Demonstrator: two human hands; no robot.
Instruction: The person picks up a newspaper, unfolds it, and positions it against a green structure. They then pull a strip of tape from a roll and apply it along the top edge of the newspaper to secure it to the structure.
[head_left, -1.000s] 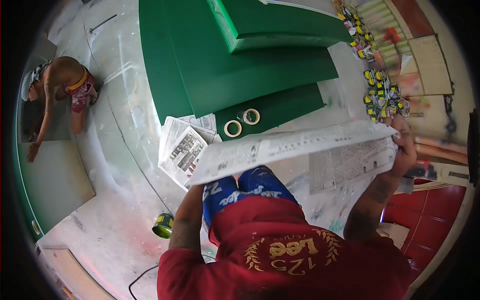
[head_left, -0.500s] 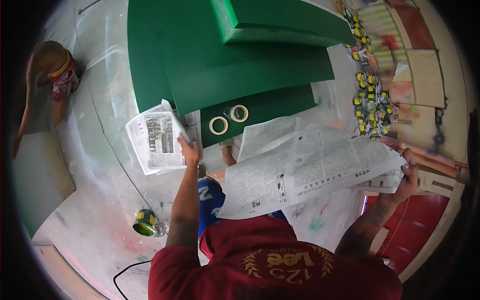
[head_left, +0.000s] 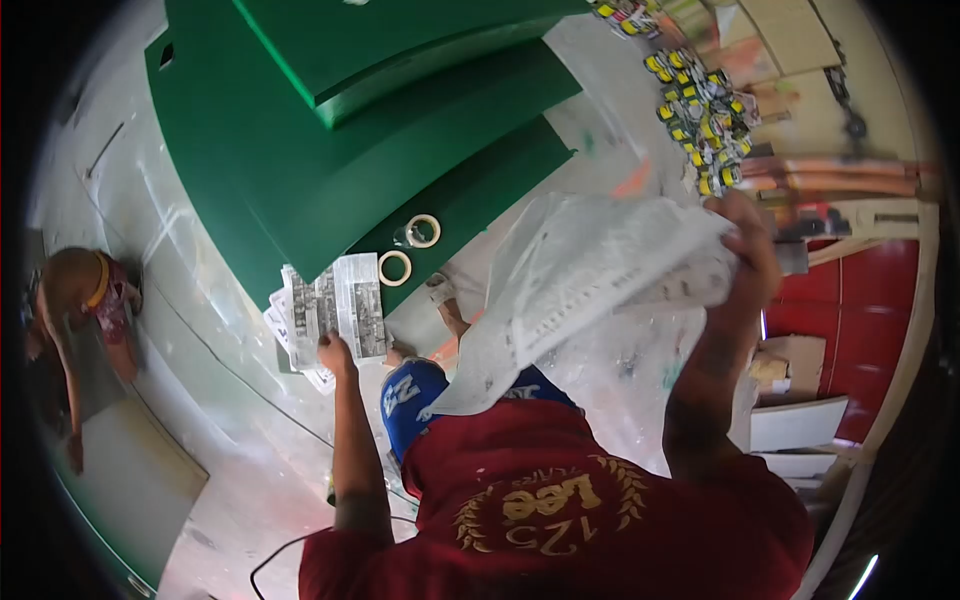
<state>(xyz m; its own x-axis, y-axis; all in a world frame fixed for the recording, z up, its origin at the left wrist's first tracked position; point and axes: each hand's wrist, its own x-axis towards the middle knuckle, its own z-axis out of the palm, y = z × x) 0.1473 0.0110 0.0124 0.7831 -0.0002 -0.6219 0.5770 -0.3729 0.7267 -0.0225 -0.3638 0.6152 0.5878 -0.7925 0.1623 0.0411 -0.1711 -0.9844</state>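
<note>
My right hand [head_left: 748,245] is closed on the edge of a large newspaper sheet [head_left: 590,285], raised on the right and draping toward my lap; its print is blurred. My left hand [head_left: 337,350] is closed at the near edge of a stack of folded newspapers [head_left: 360,300], which lies against the corner of the green panel [head_left: 290,190]. Two rolls of masking tape, a nearer roll [head_left: 395,268] and a farther roll [head_left: 423,231], rest on a lower green board [head_left: 480,205] beside the stack.
Another person [head_left: 85,300] bends over a pale panel [head_left: 140,480] at the left. Several yellow-and-dark cans [head_left: 705,120] cluster at the upper right. A cable [head_left: 230,375] crosses the paint-stained floor. Red panels [head_left: 850,320] and a cardboard box [head_left: 790,365] stand at the right.
My right hand has raised the newspaper sheet, which has swung and folded upward. My left hand has lowered the newspaper stack toward the green panel's corner. The camera view has turned.
</note>
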